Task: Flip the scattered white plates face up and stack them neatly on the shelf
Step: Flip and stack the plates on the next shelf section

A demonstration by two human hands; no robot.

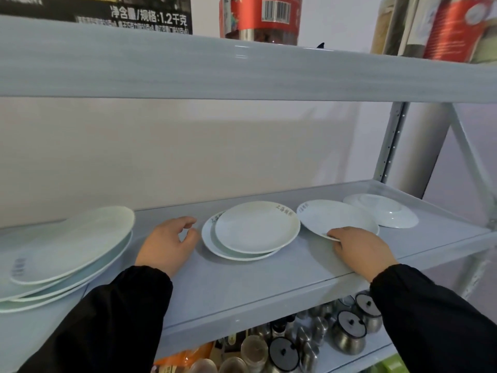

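Note:
On the grey shelf [242, 278], two white plates [256, 230] lie face up in a small stack at the middle. Right of them a third white plate [333, 215] is tilted, its near rim pinched by my right hand [360, 249]. Behind it, at the far right, a white plate [382, 212] lies face down with its foot ring showing. My left hand [169, 240] hovers just left of the middle stack, fingers loosely curled and holding nothing. A stack of several larger pale plates [67, 254] sits at the left end.
The shelf above [242, 68] hangs low over the plates and carries red jars and a black box. Below, the lower shelf holds steel pots with black lids [349, 327] and bottles. A metal upright [390, 146] stands at the back right.

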